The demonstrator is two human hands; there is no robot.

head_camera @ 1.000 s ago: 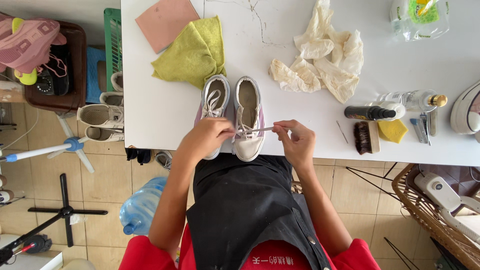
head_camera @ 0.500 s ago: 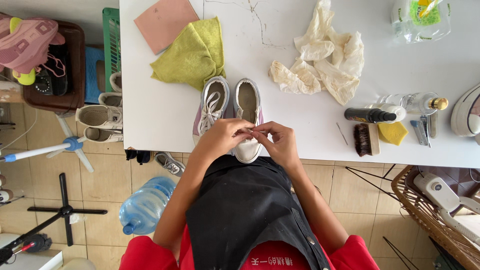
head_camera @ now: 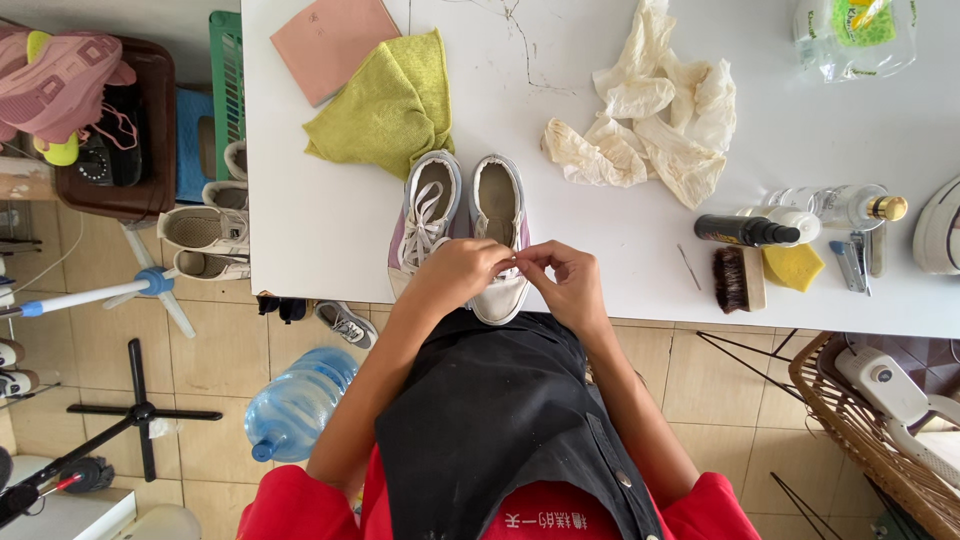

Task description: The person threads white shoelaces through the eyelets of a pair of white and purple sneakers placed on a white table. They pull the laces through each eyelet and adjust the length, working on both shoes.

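Note:
Two white and mauve sneakers stand side by side at the front edge of the white table (head_camera: pixel 320 230). My left hand (head_camera: pixel 462 272) and my right hand (head_camera: pixel 562 280) meet over the toe half of the right sneaker (head_camera: pixel 498 205), fingertips pinched together on its white lace. The lace itself is almost hidden between my fingers. The left sneaker (head_camera: pixel 428 205) sits laced beside it, touched by neither hand.
A yellow-green cloth (head_camera: pixel 385 105) and a pink pad (head_camera: pixel 330 40) lie behind the shoes. Crumpled cream rags (head_camera: pixel 650 120) sit to the right, with a black bottle (head_camera: pixel 740 230), brush (head_camera: pixel 738 279), yellow sponge (head_camera: pixel 793 267). More shoes (head_camera: pixel 205 228) and a water jug (head_camera: pixel 295 405) are on the floor.
A second ago my hands held the lace stretched out sideways, right hand well to the right. They have since come together over the right sneaker, pinching the lace between them.

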